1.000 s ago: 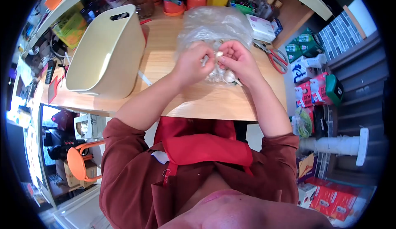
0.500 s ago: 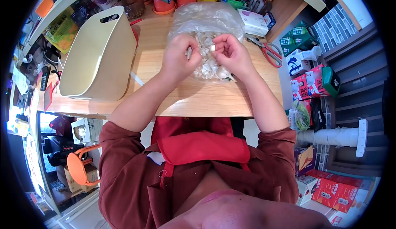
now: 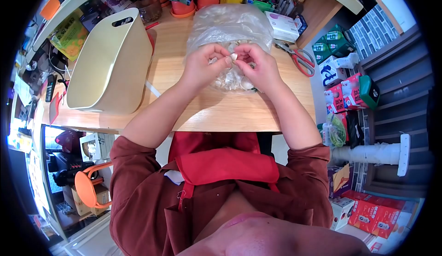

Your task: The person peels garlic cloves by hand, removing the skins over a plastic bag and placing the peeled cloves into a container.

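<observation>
A small white garlic clove (image 3: 234, 57) is pinched between the fingertips of both hands, which meet above a clear plastic bag (image 3: 230, 23). My left hand (image 3: 207, 64) closes on the clove's left side; something pale shows by its curled fingers, too small to make out. From the other side, my right hand (image 3: 258, 67) grips the clove with thumb and fingers. Under the hands, papery garlic skins (image 3: 230, 80) lie in a heap on the bag, partly hidden by the fingers.
A tall cream bin (image 3: 108, 64) stands on the wooden table (image 3: 221, 115) at left. Red-handled scissors (image 3: 299, 58) lie near the right edge, beside a white box (image 3: 282, 27). Pots and bottles line the back. An orange stool (image 3: 86, 189) is below left.
My hands have come together from slightly apart. The clove, earlier in my right fingertips alone, is now between both hands. The bin and scissors have stayed put.
</observation>
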{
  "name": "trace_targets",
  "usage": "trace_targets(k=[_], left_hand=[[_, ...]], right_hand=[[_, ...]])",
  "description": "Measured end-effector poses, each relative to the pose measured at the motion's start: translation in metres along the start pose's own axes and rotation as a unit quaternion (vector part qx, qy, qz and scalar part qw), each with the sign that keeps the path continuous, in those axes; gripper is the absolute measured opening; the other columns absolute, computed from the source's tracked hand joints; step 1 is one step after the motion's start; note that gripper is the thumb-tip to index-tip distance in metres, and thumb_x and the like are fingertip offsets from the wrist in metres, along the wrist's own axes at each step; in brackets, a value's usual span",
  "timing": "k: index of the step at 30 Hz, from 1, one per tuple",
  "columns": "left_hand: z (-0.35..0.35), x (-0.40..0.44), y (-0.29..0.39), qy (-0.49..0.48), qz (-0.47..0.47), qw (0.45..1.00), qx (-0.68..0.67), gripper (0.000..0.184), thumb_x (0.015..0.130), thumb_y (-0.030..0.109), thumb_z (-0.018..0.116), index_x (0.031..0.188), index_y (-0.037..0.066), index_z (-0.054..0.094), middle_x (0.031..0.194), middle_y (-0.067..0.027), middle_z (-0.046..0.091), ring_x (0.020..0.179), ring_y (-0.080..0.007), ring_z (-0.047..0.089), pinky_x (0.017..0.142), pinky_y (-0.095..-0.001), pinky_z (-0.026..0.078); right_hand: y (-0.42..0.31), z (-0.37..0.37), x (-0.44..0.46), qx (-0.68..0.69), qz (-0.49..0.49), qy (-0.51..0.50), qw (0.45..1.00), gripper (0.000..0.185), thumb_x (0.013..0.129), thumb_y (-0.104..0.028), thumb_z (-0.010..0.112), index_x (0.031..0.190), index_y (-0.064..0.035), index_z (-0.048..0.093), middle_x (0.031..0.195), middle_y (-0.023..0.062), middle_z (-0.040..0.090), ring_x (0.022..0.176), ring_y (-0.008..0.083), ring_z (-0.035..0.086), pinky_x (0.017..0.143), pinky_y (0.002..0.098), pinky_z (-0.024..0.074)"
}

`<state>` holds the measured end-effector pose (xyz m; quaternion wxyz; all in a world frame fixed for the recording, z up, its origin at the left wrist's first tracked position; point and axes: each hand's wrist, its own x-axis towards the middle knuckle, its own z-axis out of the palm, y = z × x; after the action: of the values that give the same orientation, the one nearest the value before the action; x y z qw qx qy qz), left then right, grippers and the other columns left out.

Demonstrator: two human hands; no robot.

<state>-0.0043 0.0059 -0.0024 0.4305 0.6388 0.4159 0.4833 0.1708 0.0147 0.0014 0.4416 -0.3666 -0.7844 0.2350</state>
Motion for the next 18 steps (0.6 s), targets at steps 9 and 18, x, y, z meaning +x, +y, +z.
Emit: trace_targets(k=[9, 18], left_hand=[[-0.0012, 0.0001, 0.0027, -0.033, -0.055, 0.989, -0.131, 0.013, 0.079, 0.012, 0.064, 0.086, 0.005, 0.056, 0.072, 0.0016, 0.056, 0.054, -0.0043, 0.047, 0.048, -0.0166, 0.037], [-0.0022, -0.0011, 0.0065, -0.047, -0.072, 0.986, -0.143, 0.014, 0.078, 0.011, 0.066, 0.087, 0.005, 0.057, 0.073, 0.0011, 0.057, 0.055, -0.0046, 0.049, 0.049, -0.0167, 0.037]], right_hand=[[0.0003, 0.0047, -0.0009, 0.064, 0.037, -0.007, 0.997, 0.018, 0.073, -0.007, 0.069, 0.088, -0.0039, 0.059, 0.079, 0.0052, 0.061, 0.069, 0.0121, 0.059, 0.064, 0.024, 0.0484], [0.0042, 0.0051, -0.0001, 0.021, -0.022, -0.008, 1.0, 0.018, 0.071, -0.007, 0.069, 0.086, -0.0048, 0.059, 0.08, 0.0057, 0.058, 0.067, 0.0145, 0.058, 0.062, 0.0253, 0.0471]])
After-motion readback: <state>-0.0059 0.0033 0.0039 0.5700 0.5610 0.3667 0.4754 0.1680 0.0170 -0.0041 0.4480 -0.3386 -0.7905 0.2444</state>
